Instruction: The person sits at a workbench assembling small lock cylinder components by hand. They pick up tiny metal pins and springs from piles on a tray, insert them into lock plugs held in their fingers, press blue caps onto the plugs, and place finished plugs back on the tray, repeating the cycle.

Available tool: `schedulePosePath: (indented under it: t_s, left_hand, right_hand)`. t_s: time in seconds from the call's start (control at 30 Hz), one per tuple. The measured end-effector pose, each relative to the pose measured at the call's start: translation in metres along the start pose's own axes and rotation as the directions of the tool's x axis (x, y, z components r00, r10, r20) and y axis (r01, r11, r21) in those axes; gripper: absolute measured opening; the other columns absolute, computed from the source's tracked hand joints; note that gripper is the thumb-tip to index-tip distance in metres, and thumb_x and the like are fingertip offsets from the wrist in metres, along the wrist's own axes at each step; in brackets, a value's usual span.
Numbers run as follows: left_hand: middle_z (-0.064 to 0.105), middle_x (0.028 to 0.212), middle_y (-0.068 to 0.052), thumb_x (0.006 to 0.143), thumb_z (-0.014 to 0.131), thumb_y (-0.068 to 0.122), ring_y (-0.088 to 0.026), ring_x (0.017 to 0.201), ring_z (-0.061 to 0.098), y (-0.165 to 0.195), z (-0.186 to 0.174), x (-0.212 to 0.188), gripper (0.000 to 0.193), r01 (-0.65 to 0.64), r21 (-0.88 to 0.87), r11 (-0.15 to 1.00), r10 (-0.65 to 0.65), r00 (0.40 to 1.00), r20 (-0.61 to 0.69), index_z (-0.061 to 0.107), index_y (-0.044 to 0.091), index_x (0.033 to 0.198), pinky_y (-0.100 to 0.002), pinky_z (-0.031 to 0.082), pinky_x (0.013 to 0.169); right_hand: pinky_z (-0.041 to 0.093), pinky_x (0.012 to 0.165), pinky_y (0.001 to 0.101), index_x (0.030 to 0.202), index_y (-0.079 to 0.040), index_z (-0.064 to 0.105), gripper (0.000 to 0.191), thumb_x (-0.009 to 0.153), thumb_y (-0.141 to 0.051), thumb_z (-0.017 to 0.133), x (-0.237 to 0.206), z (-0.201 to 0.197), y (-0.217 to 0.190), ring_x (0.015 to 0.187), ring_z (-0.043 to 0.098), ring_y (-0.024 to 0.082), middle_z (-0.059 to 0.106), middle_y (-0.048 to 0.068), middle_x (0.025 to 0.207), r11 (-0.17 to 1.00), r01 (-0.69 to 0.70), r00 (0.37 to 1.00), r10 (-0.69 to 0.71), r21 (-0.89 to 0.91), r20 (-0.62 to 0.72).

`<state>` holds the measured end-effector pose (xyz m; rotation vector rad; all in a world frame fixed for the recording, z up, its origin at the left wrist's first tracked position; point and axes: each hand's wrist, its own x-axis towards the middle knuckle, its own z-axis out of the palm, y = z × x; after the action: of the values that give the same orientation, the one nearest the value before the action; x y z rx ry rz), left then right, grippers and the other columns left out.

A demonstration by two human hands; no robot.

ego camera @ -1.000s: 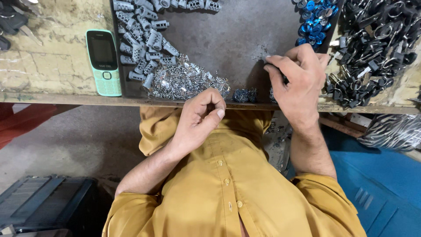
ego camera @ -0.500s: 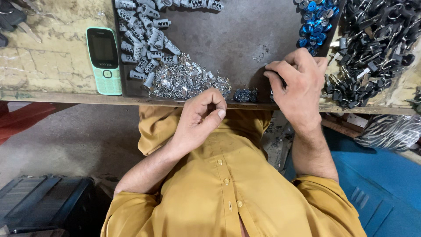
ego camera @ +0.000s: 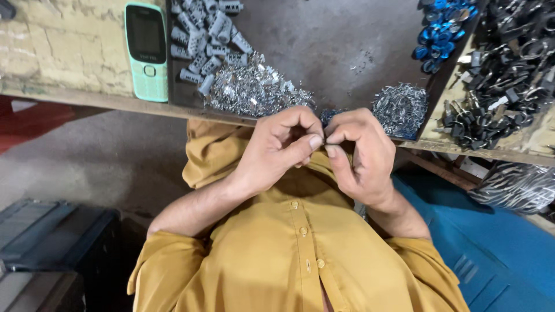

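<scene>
My left hand [ego camera: 281,145] and my right hand [ego camera: 359,155] meet fingertip to fingertip over my yellow shirt, just below the bench edge. Both pinch a tiny metal part between thumb and forefinger; the fingers hide most of it. On the dark metal sheet [ego camera: 347,46] right behind them lie a heap of small shiny metal pieces [ego camera: 254,89] and a second shiny heap [ego camera: 400,107]. A few little blue parts [ego camera: 330,115] show at the sheet's edge between the hands.
Grey cylindrical parts [ego camera: 202,34] lie at the sheet's far left, blue rings [ego camera: 442,29] at the far right. Black clips [ego camera: 509,69] crowd the right bench. A teal mobile phone [ego camera: 147,52] rests on the left. A blue bin [ego camera: 491,248] and a dark crate [ego camera: 46,242] stand below.
My right hand has left the dark sheet and come back to meet my left hand. The second shiny heap, earlier under it, now shows.
</scene>
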<state>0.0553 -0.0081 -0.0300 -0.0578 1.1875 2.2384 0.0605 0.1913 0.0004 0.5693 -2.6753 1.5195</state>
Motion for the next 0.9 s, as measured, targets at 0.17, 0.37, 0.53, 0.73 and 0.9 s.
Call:
schedulePosePath:
  t_s: [0.17,0.37,0.53,0.73,0.9]
  left_hand:
    - [0.049,0.087,0.006,0.105,0.062,0.004,-0.002,0.073,0.044,-0.006,0.002,-0.003,0.006,-0.034,-0.019,0.999,0.035,0.999,0.021,0.056,0.004,0.103,-0.019,0.039,0.063]
    - [0.053,0.093,0.004,0.109,0.062,0.005,-0.002,0.08,0.047,-0.01,0.002,-0.007,0.006,-0.191,0.088,0.978,0.191,0.982,0.01,0.056,0.003,0.107,-0.02,0.043,0.074]
    - [0.067,0.09,0.0,0.104,0.066,0.012,-0.004,0.073,0.062,-0.003,-0.007,-0.013,0.011,-0.005,-0.055,0.998,0.005,1.0,0.001,0.063,0.001,0.105,-0.021,0.052,0.062]
    - [0.059,0.086,0.003,0.105,0.066,0.013,-0.002,0.07,0.055,-0.003,-0.008,-0.016,0.012,-0.043,-0.049,0.998,0.043,0.999,-0.01,0.06,0.003,0.105,-0.02,0.047,0.059]
    - [0.056,0.083,0.004,0.105,0.065,0.013,-0.002,0.067,0.05,-0.006,-0.01,-0.014,0.011,-0.019,-0.064,0.998,0.018,1.0,-0.01,0.059,0.004,0.104,-0.02,0.042,0.058]
  right_hand:
    - [0.051,0.072,0.0279,0.104,-0.001,0.059,0.012,0.099,-0.002,0.07,-0.008,0.013,0.0,0.08,0.062,0.02,0.067,0.015,0.102,0.996,0.004,0.995,0.005,0.085,-0.103]
    - [0.053,0.069,0.0295,0.102,0.0,0.061,0.015,0.095,0.0,0.074,-0.006,0.016,-0.003,0.084,0.066,0.023,0.068,0.016,0.098,0.998,0.061,0.993,-0.059,0.011,-0.099]
    - [0.055,0.071,0.0307,0.104,0.0,0.061,0.018,0.097,0.002,0.077,-0.003,0.018,-0.007,0.082,0.068,0.025,0.069,0.016,0.097,0.986,0.133,0.984,-0.144,-0.105,-0.102]
    - [0.054,0.068,0.0258,0.106,0.002,0.065,0.014,0.098,0.0,0.077,-0.007,0.022,-0.003,0.078,0.068,0.019,0.071,0.016,0.1,0.997,0.022,0.994,-0.014,0.073,-0.112]
    - [0.055,0.077,0.023,0.11,0.004,0.066,0.013,0.102,-0.004,0.073,-0.016,0.027,0.004,0.088,0.066,0.013,0.068,0.015,0.105,0.866,-0.165,0.972,0.225,0.473,-0.074]
